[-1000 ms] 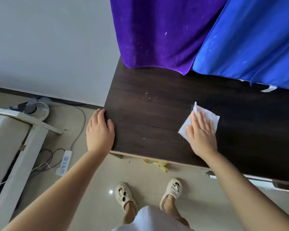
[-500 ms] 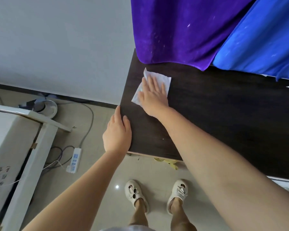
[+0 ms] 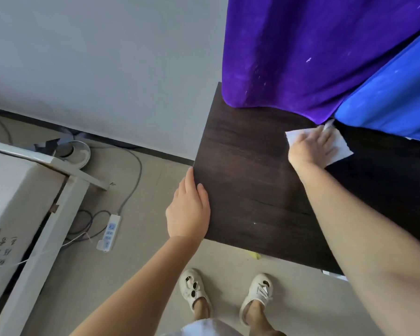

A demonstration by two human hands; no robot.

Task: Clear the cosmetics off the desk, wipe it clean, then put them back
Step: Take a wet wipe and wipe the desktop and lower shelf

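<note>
A dark wood desk (image 3: 247,185) fills the right half of the head view, with no cosmetics in sight. My right hand (image 3: 312,147) lies flat, fingers straight, pressing a white wipe (image 3: 341,147) onto the desk near its back edge, just below where the purple and blue cloths meet. At the desk's left front corner my left hand (image 3: 188,209) rests with straight fingers laid over the edge.
A purple cloth (image 3: 313,49) and a blue cloth (image 3: 393,98) hang over the back of the desk. On the floor to the left lie a white power strip (image 3: 109,232) with cables, a round fan base (image 3: 77,152) and a white frame (image 3: 34,226). My feet stand below the desk edge.
My right hand slid the wipe from the desk's middle to its back left corner, then right along the back edge to where the cloths meet. My left hand stayed at the corner.
</note>
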